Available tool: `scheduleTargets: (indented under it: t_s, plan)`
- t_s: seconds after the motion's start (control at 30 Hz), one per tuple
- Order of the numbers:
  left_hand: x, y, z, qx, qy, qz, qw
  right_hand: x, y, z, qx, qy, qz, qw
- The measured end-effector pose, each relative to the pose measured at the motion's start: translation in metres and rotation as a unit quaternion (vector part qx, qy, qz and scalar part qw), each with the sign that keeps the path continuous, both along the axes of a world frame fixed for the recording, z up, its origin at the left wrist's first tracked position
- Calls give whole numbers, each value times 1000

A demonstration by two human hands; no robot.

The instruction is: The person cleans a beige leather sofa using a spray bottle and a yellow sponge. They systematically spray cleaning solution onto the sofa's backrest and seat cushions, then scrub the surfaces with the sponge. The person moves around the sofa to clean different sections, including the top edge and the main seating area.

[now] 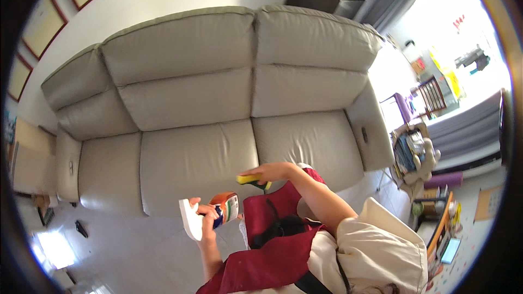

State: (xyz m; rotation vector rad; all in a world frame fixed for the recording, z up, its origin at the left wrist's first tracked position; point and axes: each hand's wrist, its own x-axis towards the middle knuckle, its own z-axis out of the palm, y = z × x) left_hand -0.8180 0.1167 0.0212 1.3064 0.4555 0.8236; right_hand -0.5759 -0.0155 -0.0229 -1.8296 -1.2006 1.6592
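Observation:
My left hand grips a spray bottle by its neck, below the white trigger head. The bottle is amber-orange with a printed label and is tilted in front of the sofa. In my right hand is a yellow and dark green scrub sponge, held near the front edge of the middle seat cushion. Whether the sponge touches the leather cannot be told. Before me stands a grey-beige leather sofa with three seats.
A dark red apron covers my lap. Right of the sofa stand a chair piled with cloth items and a purple roll. A dark slipper lies on the tiled floor at the left, near a wooden cabinet.

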Motion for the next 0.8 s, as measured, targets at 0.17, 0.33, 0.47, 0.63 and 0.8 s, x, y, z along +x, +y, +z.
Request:
scheduleTargets:
  t_s: [0.17, 0.33, 0.47, 0.63, 0.8]
  plan:
    - [-17, 7, -2, -37, 76, -90, 992, -15, -198, -40, -78, 30, -485, 870]
    - [-61, -10, -3, 46, 120, -54, 990, -40, -303, -12, 168, 181, -733, 634]
    - [-118, -38, 18, 91, 143, 34, 985, -78, -309, -61, 174, 246, -728, 616]
    - [-159, -132, 31, -35, 116, 139, 983, -160, -375, -96, 166, 326, -729, 579]
    - [-175, -164, 51, -49, 124, 68, 989, -316, -556, -143, 129, 245, -860, 429]
